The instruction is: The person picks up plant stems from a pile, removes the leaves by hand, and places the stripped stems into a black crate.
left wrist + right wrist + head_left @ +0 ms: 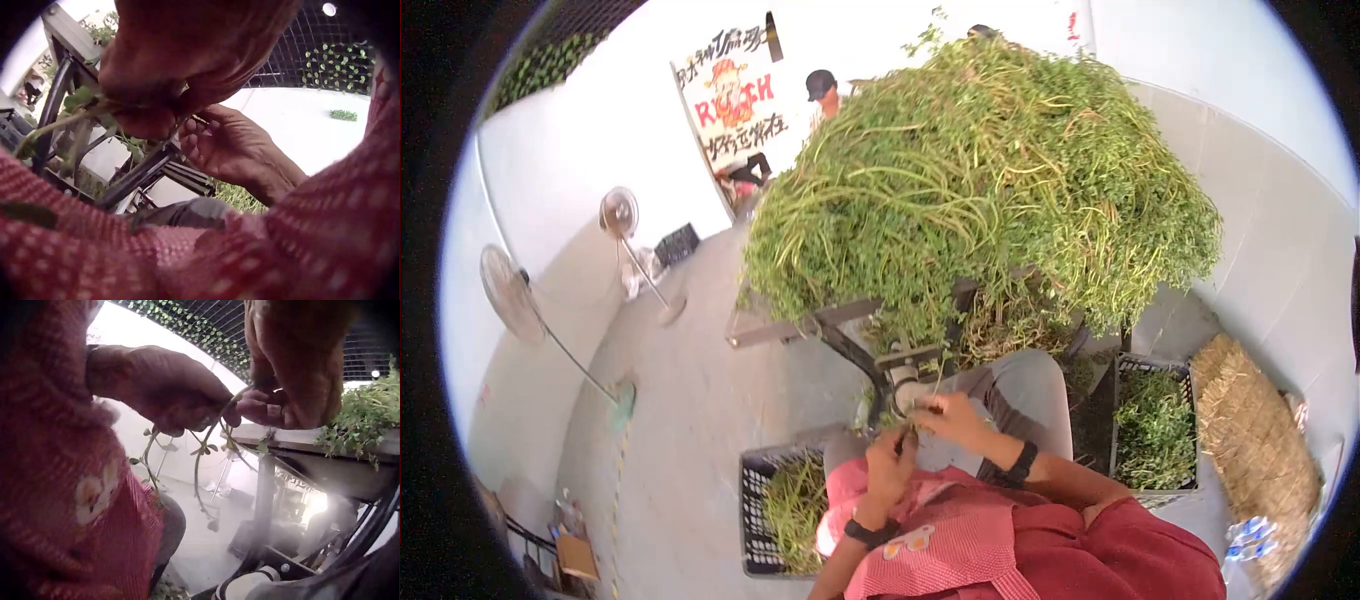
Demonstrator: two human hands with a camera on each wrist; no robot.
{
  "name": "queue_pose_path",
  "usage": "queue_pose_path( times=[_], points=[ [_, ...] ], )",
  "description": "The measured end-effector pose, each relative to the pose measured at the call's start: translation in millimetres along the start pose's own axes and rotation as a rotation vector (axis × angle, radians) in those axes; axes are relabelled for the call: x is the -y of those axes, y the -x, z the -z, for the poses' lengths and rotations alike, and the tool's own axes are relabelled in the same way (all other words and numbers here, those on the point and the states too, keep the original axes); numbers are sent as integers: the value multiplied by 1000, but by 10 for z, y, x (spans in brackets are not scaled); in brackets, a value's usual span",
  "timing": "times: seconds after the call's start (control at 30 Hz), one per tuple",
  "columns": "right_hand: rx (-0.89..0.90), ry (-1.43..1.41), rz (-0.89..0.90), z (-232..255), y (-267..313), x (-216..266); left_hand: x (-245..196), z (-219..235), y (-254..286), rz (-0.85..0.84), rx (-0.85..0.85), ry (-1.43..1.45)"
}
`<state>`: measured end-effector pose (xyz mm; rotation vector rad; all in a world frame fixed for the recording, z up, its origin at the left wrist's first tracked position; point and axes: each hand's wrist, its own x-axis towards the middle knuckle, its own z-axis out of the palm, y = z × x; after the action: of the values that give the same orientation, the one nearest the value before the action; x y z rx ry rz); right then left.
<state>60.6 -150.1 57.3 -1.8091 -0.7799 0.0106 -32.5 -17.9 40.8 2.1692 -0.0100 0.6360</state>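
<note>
Close together over the lap, both hands work on thin green leafy stems. My left hand pinches stems whose small-leaved ends hang below its fingers in the right wrist view. In that view a stem arches up to my right hand, which grips its upper end with curled fingers. The left wrist view shows a leafy stem sticking out from the left hand, with the right hand's fingertips beside it. A large heap of the same leafy greens covers the table in front.
A black crate with stems stands at the lower left, another crate with leafy greens at the right. The table edge and its dark frame are just ahead. Two standing fans are at the left, a straw-coloured sack at the right.
</note>
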Motion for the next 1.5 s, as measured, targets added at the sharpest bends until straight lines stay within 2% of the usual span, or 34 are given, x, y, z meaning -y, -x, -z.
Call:
queue_pose_path(
  times=[0.03,0.1,0.13,0.2,0.23,0.37,0.4,0.47,0.5,0.53,0.6,0.63,0.67,0.7,0.73,0.77,0.8,0.83,0.87,0.9,0.97,1.0,1.07,1.13,1.27,1.5],
  points=[
    [-23,-7,11,-27,62,-34,15,-19,28,-23,8,-10],
    [-106,263,340,-68,137,-37,36,-33,51,160,98,31],
    [-125,264,351,-64,139,-9,46,-31,31,140,99,23],
    [-43,269,335,-95,221,60,48,-15,21,186,106,14],
    [-50,313,365,-132,239,-19,-13,-13,5,198,55,67],
    [-11,357,310,-108,338,101,141,-12,42,225,116,122],
    [31,286,371,-131,372,194,-55,104,95,427,50,317],
    [56,202,479,-119,343,418,636,69,110,654,-14,907],
    [47,170,506,-115,335,513,762,68,192,524,-63,952],
    [-65,319,647,-82,257,481,738,102,237,391,-107,999],
    [22,286,135,-13,134,471,774,306,-122,513,20,580],
    [-118,136,225,-127,18,17,593,395,-161,454,12,609],
    [-97,65,44,-71,10,-107,411,485,-198,395,6,640],
    [-87,118,-24,-33,26,-279,224,574,-240,335,1,671],
    [-53,104,-99,-16,66,-389,217,602,-241,527,-19,1060],
    [-39,104,-154,41,20,-444,190,631,-277,558,-37,1062],
    [-21,101,-171,97,-22,-390,143,657,-302,510,-24,1201],
    [-7,-53,-213,155,-16,-276,112,675,-263,468,-8,1336],
    [0,-203,-245,207,-44,-225,91,679,-238,486,-15,1337],
    [7,-201,-248,279,-109,-265,69,674,-254,469,-2,1423],
    [-121,-164,-170,467,-215,-364,78,666,-237,451,3,1512],
    [-113,-162,-170,562,-265,-407,93,661,-224,429,31,1580],
    [-206,-251,-148,723,-320,-458,126,668,-193,417,60,1649],
    [-230,-246,-201,877,-315,-376,145,664,-221,360,108,1726],
    [-352,-292,-256,1066,-307,-391,133,636,-242,407,19,1629],
    [-530,-384,-211,1509,-359,-647,171,611,-216,383,37,1545]
  ],
)
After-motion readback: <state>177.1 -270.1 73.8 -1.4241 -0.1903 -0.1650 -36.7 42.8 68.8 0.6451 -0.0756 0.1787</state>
